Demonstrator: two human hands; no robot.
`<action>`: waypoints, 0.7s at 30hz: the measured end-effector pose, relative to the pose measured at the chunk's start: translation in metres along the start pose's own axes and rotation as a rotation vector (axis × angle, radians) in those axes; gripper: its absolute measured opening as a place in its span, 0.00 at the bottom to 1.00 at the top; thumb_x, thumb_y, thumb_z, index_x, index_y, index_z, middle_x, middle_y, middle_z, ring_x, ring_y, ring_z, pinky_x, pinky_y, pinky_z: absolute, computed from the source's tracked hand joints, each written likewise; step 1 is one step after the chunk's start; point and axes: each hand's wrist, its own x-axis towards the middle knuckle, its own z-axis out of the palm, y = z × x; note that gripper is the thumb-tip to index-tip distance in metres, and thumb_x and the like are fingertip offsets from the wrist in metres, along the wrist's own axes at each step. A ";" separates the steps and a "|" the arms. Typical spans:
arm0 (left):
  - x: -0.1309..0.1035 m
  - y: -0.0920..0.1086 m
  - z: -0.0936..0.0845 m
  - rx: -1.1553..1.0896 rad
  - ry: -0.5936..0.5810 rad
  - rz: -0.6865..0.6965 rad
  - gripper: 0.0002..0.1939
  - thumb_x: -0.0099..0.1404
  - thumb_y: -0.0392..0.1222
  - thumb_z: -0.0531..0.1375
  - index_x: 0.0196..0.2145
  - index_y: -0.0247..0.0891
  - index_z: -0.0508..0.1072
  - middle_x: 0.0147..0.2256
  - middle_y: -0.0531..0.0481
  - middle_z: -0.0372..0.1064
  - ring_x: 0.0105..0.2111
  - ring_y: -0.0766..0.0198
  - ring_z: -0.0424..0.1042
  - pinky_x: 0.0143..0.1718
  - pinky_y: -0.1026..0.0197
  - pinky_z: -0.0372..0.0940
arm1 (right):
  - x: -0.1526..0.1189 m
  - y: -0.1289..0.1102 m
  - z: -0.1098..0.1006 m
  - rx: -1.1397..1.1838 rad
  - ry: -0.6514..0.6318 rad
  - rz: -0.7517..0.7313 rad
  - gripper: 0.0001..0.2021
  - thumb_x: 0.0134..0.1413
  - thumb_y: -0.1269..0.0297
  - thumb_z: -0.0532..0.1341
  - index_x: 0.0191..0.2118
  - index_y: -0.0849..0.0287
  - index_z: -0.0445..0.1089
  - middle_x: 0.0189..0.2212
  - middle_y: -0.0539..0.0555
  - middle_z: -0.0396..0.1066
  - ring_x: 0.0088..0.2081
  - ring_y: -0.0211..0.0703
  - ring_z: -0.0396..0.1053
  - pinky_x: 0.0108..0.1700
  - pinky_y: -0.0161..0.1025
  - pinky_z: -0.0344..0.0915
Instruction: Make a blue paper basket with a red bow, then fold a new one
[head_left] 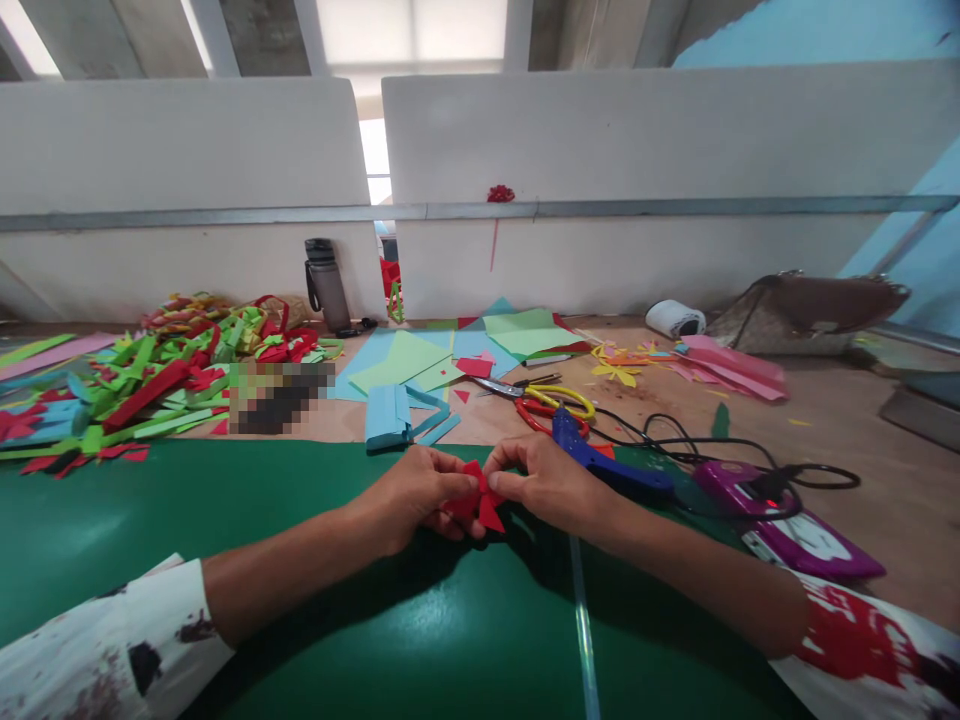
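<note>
Between my hands, over the green mat, is a red paper flower with pointed petals. My left hand pinches its left side between thumb and fingers. From the other side, my right hand grips an upper petal with thumb and forefinger. A blue glue gun lies just beyond my right wrist. Behind my hands rest scissors with red and yellow handles. A folded light-blue paper piece sits beyond my left hand. The fingers partly hide the flower.
A heap of green and red paper strips covers the left. Coloured sheets lie at the back, near a grey bottle. On the right are a purple power strip with black cables, pink paper and a handbag.
</note>
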 end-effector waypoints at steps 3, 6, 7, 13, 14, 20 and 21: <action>0.000 -0.001 -0.001 -0.003 -0.015 -0.004 0.10 0.51 0.41 0.63 0.28 0.30 0.72 0.24 0.42 0.73 0.22 0.62 0.74 0.19 0.68 0.63 | 0.000 0.000 0.000 -0.001 -0.010 -0.007 0.07 0.41 0.74 0.55 0.24 0.62 0.70 0.22 0.49 0.70 0.26 0.36 0.65 0.27 0.31 0.57; 0.001 -0.002 -0.001 0.007 -0.015 0.001 0.09 0.52 0.40 0.63 0.28 0.30 0.72 0.23 0.43 0.72 0.22 0.62 0.74 0.19 0.69 0.62 | -0.001 0.001 0.000 -0.005 -0.023 -0.008 0.07 0.41 0.74 0.55 0.25 0.62 0.70 0.23 0.49 0.70 0.26 0.36 0.64 0.27 0.31 0.57; 0.001 -0.002 -0.001 0.013 -0.012 0.005 0.08 0.52 0.39 0.63 0.28 0.30 0.72 0.23 0.43 0.72 0.22 0.63 0.74 0.18 0.69 0.62 | -0.001 0.001 0.001 -0.008 -0.026 -0.008 0.07 0.42 0.74 0.55 0.25 0.62 0.70 0.23 0.49 0.70 0.26 0.36 0.65 0.27 0.31 0.57; -0.001 -0.001 0.002 0.065 0.026 0.030 0.08 0.51 0.40 0.63 0.25 0.31 0.71 0.21 0.45 0.72 0.20 0.65 0.72 0.18 0.70 0.61 | -0.001 0.001 0.000 -0.039 -0.046 -0.010 0.05 0.42 0.72 0.56 0.25 0.61 0.69 0.24 0.50 0.71 0.26 0.36 0.65 0.26 0.31 0.57; -0.001 -0.001 0.002 0.074 0.032 0.037 0.08 0.51 0.40 0.63 0.25 0.31 0.71 0.21 0.45 0.72 0.20 0.65 0.72 0.18 0.70 0.61 | -0.001 0.002 0.000 -0.046 -0.052 -0.008 0.05 0.43 0.71 0.56 0.25 0.61 0.69 0.24 0.50 0.71 0.26 0.36 0.65 0.26 0.31 0.56; -0.004 0.003 0.008 0.121 0.066 0.067 0.10 0.49 0.42 0.63 0.25 0.31 0.72 0.20 0.46 0.72 0.19 0.68 0.69 0.17 0.71 0.59 | 0.000 0.004 0.001 -0.069 -0.097 0.015 0.04 0.43 0.70 0.56 0.25 0.60 0.68 0.21 0.50 0.71 0.25 0.37 0.66 0.24 0.31 0.56; -0.004 0.003 0.009 0.129 0.074 0.068 0.10 0.49 0.42 0.63 0.24 0.31 0.72 0.20 0.46 0.72 0.19 0.68 0.69 0.17 0.71 0.59 | 0.000 0.004 0.001 -0.071 -0.099 0.019 0.04 0.42 0.70 0.56 0.25 0.60 0.68 0.21 0.50 0.71 0.24 0.37 0.66 0.24 0.31 0.56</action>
